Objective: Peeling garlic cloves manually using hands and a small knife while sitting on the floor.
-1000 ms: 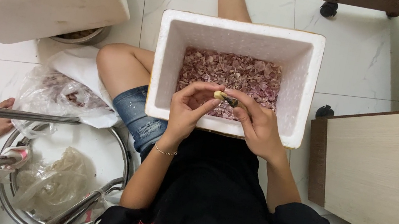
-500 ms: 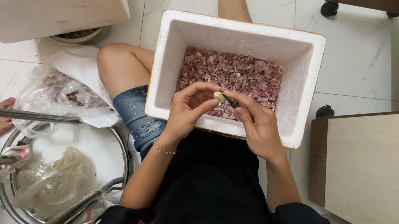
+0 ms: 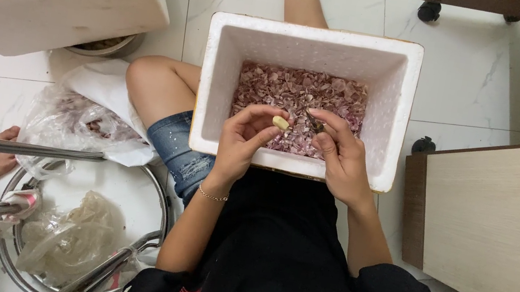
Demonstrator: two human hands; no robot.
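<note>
A small pale clove (image 3: 281, 123) sits pinched in the left hand (image 3: 243, 140) fingertips, above the near wall of a white foam box (image 3: 392, 112) of pinkish peels (image 3: 300, 93). The right hand (image 3: 339, 156) grips a small dark tool (image 3: 314, 123) just beside it. A plastic bag (image 3: 70, 121) lies by the knee; a wooden cabinet (image 3: 507, 223) stands right.

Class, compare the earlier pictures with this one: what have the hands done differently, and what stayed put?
The hands have drawn slightly apart: the left hand now holds the clove alone, while the right hand pinches a dark bit. The box of skins stayed put.
</note>
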